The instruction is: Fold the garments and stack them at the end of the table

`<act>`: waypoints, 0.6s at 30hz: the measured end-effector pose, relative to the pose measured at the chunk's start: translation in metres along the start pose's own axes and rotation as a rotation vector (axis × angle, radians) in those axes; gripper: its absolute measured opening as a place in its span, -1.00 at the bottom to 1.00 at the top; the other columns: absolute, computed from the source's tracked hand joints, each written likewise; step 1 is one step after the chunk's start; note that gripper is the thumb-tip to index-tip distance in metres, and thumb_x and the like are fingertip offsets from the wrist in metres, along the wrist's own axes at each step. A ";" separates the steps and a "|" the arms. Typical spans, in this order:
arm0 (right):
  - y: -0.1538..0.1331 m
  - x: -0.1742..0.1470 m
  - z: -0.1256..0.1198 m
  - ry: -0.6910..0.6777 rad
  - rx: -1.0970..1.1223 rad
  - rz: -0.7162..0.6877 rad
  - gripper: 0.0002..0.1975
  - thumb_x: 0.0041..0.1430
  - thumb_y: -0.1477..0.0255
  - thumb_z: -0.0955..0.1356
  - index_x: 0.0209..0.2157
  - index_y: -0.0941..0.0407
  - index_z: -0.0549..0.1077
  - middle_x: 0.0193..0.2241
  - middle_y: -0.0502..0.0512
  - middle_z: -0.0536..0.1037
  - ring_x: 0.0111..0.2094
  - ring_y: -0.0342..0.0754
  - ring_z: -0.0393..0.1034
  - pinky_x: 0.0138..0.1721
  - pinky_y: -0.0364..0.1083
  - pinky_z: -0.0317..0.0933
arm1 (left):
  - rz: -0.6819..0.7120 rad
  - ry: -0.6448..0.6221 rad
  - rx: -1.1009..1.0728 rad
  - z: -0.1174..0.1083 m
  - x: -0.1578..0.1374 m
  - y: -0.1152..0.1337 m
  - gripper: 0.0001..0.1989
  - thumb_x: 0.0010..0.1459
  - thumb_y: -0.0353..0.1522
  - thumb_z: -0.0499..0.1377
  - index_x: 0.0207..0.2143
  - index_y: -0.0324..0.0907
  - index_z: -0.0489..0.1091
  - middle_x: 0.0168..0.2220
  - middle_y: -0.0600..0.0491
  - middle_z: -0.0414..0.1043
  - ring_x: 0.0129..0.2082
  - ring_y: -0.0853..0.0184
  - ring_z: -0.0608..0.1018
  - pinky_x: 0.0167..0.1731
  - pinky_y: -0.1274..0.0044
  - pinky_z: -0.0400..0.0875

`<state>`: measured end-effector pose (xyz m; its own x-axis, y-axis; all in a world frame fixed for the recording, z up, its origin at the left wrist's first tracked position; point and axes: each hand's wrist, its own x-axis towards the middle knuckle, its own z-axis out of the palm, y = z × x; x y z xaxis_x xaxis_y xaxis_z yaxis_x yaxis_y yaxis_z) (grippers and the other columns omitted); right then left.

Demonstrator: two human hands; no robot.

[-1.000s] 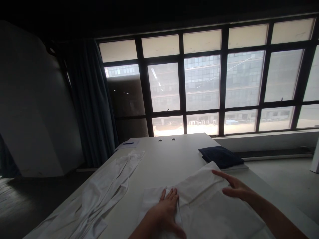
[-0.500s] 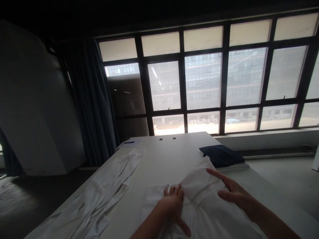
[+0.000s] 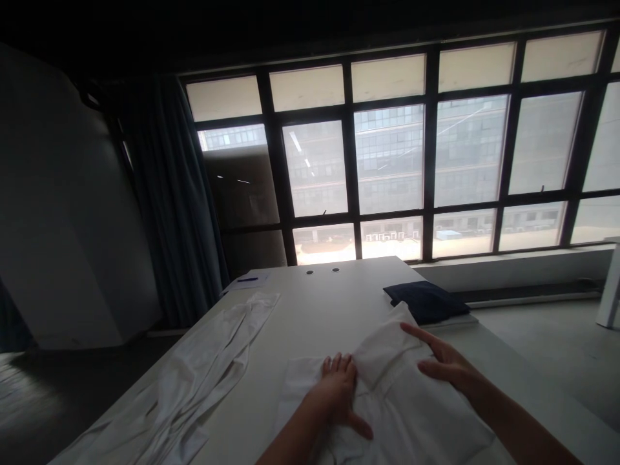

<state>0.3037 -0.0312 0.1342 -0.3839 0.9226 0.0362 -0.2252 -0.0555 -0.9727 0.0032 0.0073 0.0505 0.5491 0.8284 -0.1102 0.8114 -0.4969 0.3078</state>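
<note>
White cloth point(image 3: 402, 400), perhaps a garment, lies partly folded on the near side of the white table point(image 3: 324, 303). My left hand point(image 3: 339, 394) presses flat on it, fingers stretched forward and thumb apart. On the right part of the same cloth rests my right hand point(image 3: 448, 365), its index finger extended along the fabric and its thumb spread away. Some of its other fingers are hidden behind the hand. A corner of the cloth points up toward a dark navy folded cloth point(image 3: 429, 302) at the table's right edge.
More crumpled white cloth point(image 3: 203, 361) stretches along the table's left side. Paper with a blue pen point(image 3: 248, 279) sits at the far left corner. Two round grommets point(image 3: 310, 272) are set near the far edge. Beyond stand windows point(image 3: 387, 161) and a blue curtain point(image 3: 165, 200).
The view has shifted slightly to the right. My left fingers have straightened and lie flatter on the cloth. My right hand stays almost where it was.
</note>
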 end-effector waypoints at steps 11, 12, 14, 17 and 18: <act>0.005 0.014 -0.017 0.090 -0.009 -0.018 -0.09 -0.12 0.18 0.54 0.29 -0.01 0.27 0.12 0.15 0.50 0.03 0.27 0.45 0.09 0.21 0.28 | 0.185 -0.066 -0.011 0.013 -0.037 0.014 0.16 0.06 0.10 0.18 0.43 -0.27 -0.37 0.46 -0.16 -0.48 0.42 0.00 -0.33 0.38 0.20 -0.36; 0.004 0.013 -0.015 0.097 -0.012 -0.029 -0.09 -0.13 0.16 0.53 0.29 -0.01 0.27 0.11 0.15 0.50 0.03 0.28 0.44 0.09 0.21 0.27 | 0.188 -0.075 -0.009 0.016 -0.035 0.016 0.13 0.08 0.06 0.17 0.43 -0.28 -0.39 0.46 -0.16 -0.49 0.42 -0.01 -0.33 0.37 0.18 -0.37; 0.002 0.012 -0.012 0.090 -0.031 -0.040 -0.08 -0.13 0.14 0.53 0.29 -0.01 0.27 0.12 0.15 0.50 0.06 0.30 0.42 0.10 0.22 0.26 | 0.175 -0.104 -0.015 0.020 -0.031 0.021 0.07 0.13 0.00 0.13 0.43 -0.29 -0.40 0.46 -0.16 -0.49 0.42 -0.02 -0.33 0.37 0.15 -0.36; -0.003 0.009 -0.012 0.081 -0.080 -0.045 -0.07 -0.13 0.10 0.53 0.30 -0.02 0.26 0.13 0.15 0.48 0.07 0.32 0.41 0.10 0.23 0.26 | 0.176 -0.109 -0.046 0.024 -0.029 0.024 0.03 0.18 0.01 0.09 0.43 -0.30 -0.39 0.46 -0.16 -0.48 0.41 -0.03 -0.34 0.36 0.12 -0.35; -0.004 0.009 -0.012 0.084 -0.089 -0.047 -0.07 -0.12 0.09 0.53 0.30 -0.03 0.25 0.14 0.15 0.48 0.08 0.32 0.40 0.11 0.22 0.26 | 0.184 -0.092 -0.054 0.026 -0.028 0.025 0.03 0.18 0.01 0.09 0.43 -0.30 -0.39 0.46 -0.16 -0.48 0.41 -0.03 -0.34 0.36 0.12 -0.36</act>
<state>0.3125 -0.0181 0.1360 -0.2978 0.9523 0.0665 -0.1590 0.0192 -0.9871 0.0132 -0.0352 0.0365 0.7050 0.6967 -0.1328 0.6852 -0.6207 0.3811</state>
